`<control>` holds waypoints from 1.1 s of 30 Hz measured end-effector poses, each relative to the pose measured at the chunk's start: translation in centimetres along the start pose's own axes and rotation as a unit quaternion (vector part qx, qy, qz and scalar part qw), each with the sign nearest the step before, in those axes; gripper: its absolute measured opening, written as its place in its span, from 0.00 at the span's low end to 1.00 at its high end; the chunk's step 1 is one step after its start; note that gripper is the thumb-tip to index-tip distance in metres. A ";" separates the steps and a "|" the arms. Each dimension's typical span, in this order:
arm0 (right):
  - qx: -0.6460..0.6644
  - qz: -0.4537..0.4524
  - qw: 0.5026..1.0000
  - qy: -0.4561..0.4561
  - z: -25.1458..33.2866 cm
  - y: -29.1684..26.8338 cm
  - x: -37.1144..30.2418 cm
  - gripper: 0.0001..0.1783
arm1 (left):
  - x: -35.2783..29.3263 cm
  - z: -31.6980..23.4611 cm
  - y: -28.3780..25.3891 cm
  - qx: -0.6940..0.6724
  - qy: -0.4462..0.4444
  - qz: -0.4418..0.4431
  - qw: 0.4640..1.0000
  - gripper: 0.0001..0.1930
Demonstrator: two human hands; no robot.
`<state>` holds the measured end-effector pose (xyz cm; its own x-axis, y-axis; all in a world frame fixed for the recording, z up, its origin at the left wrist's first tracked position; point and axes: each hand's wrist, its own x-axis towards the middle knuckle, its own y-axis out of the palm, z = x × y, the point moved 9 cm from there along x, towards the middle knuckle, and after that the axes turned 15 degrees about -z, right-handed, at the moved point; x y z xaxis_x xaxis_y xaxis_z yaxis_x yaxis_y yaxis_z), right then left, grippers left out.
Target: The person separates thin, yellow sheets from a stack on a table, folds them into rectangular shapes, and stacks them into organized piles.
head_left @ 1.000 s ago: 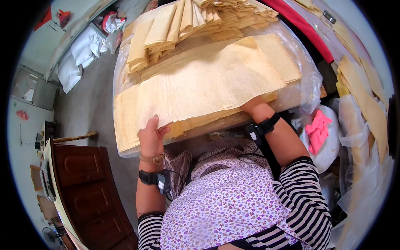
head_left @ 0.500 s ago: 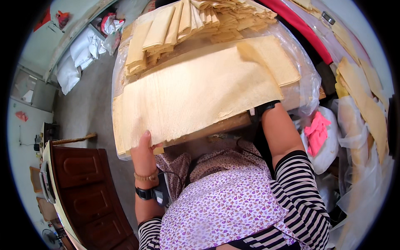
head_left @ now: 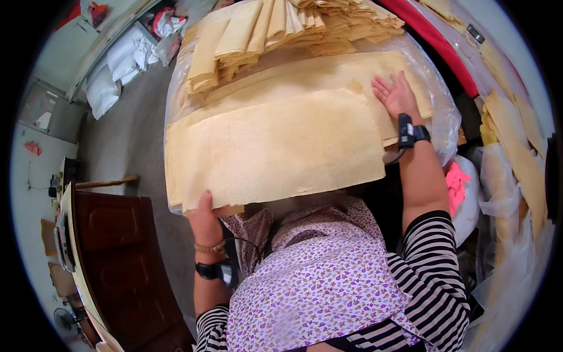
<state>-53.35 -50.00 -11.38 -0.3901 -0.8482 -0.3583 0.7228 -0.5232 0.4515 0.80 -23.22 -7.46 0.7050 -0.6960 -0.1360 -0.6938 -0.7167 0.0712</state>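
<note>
A long, thin tan sheet (head_left: 281,146), which looks like bean curd skin, stretches before me, its near edge toward my apron. My left hand (head_left: 205,214) grips its near left corner, thumb on top and fingers underneath. Past the sheet's right end, my right hand (head_left: 397,95) is open, palm up with fingers extended, and holds nothing. It is over the right part of another tan sheet (head_left: 328,71), which lies partly under the first. Beyond them is a pile of folded tan sheets (head_left: 240,32).
Clear plastic (head_left: 443,117) covers the work surface under the sheets. At right are a white bag (head_left: 466,205) with a pink cloth (head_left: 457,185), and tan sheets (head_left: 516,158) hanging over plastic. A brown wooden cabinet (head_left: 120,258) stands at left; white sacks (head_left: 102,91) lie farther back.
My right hand has come out from under the sheet and moved up and right, now palm up. The sheet's far edge has come nearer, exposing the one beneath. My left hand keeps its corner.
</note>
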 end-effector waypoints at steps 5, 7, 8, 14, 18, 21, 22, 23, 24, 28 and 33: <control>-0.207 0.052 0.977 0.016 0.2 -0.5 -4.1 0.34 | -1.1 2.3 0.3 0.016 -0.063 0.035 0.997 0.24; -0.313 0.069 0.947 0.027 -0.5 -2.8 -6.0 0.32 | -1.5 1.8 0.9 -0.029 -0.088 0.073 0.993 0.24; -0.413 0.081 0.907 0.036 -1.4 -4.0 -7.2 0.30 | -1.1 1.7 0.7 -0.028 -0.086 0.069 0.993 0.24; -0.599 -0.040 0.710 -0.369 2.6 -3.3 -19.2 0.22 | 1.0 2.4 -0.7 -0.322 -0.226 0.062 0.917 0.24; -0.547 -0.039 0.811 -0.203 -1.2 -10.3 -19.8 0.21 | 2.0 5.2 -1.0 -0.224 -0.190 -0.001 0.956 0.20; -0.447 -0.025 0.894 -0.009 -5.6 -14.7 -19.4 0.22 | 1.7 3.8 -0.4 -0.221 -0.150 0.001 0.964 0.18; -0.399 -0.020 0.914 0.065 -6.4 -14.1 -20.5 0.24 | 1.3 3.7 -0.1 -0.209 -0.152 0.011 0.966 0.18; -0.351 0.012 0.932 0.090 -6.3 -12.3 -21.2 0.24 | 1.1 3.0 0.3 -0.198 -0.153 0.021 0.968 0.18; -0.342 0.026 0.934 0.099 -6.9 -11.2 -21.4 0.23 | 1.0 2.8 0.1 -0.176 -0.142 0.025 0.974 0.18; -0.327 0.040 0.939 0.095 -8.4 -11.1 -20.4 0.20 | 1.2 2.3 0.7 -0.194 -0.124 0.034 0.973 0.18; -0.307 0.059 0.948 0.061 -6.9 -8.7 -21.1 0.19 | 4.2 3.7 -1.5 -0.314 -0.255 0.038 0.914 0.18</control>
<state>-47.46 -26.98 -13.44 -0.2442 -0.8618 -0.4445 0.9675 -0.2472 -0.0522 4.21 -24.88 -11.78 0.3874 -0.7487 -0.5379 -0.4038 -0.6623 0.6311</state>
